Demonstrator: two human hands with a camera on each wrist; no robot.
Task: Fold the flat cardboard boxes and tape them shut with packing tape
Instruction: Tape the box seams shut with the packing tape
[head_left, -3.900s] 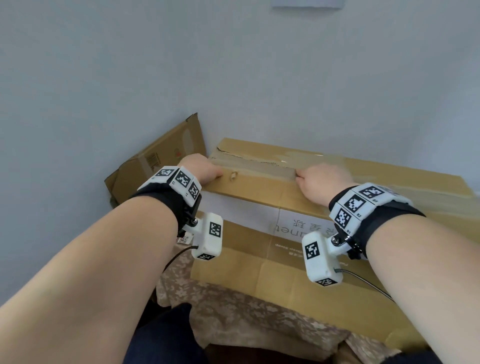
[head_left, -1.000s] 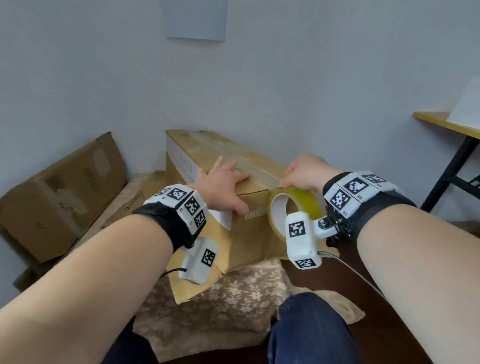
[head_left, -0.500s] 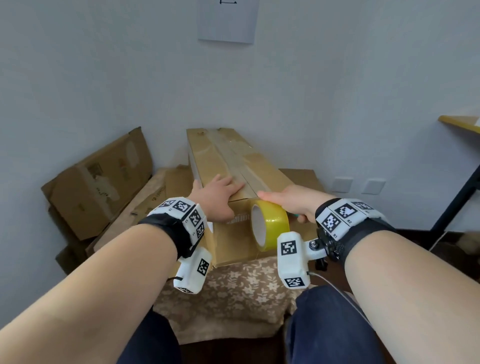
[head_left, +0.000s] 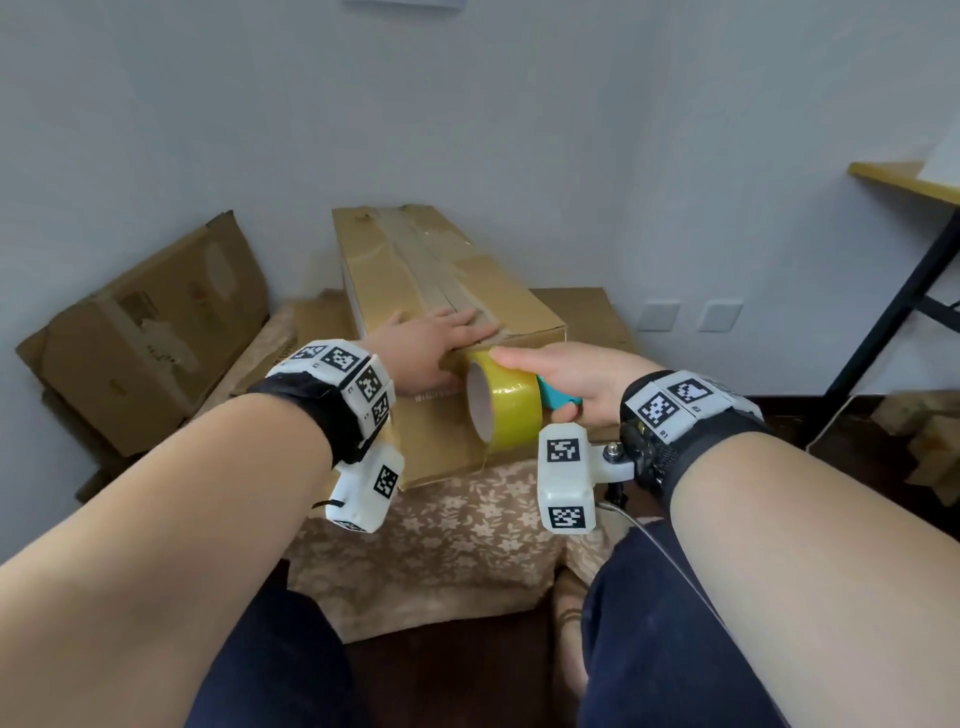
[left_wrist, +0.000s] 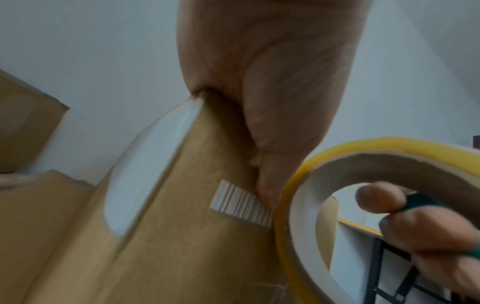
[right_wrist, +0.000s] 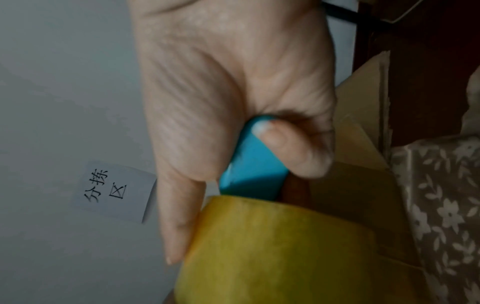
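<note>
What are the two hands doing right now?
Left hand: open, fingers flat on top of the cardboard box.
Right hand: closed, holding the blue tape dispenser with its yellow tape roll.

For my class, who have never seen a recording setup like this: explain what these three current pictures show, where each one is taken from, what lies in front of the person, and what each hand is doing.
No machine here: a person works bare-handed, wearing cameras. The wide picture comes from a head camera looking down; the other two come from cameras strapped to each wrist, looking along the hand.

In front stands a long cardboard box on a flower-patterned cloth, with flattened cardboard leaning against the wall on the left.

The left hand lies flat on the box's near end, thumb down its front face beside a barcode. The right hand grips a blue-handled dispenser carrying a yellow tape roll, held at the box's near end.
</note>
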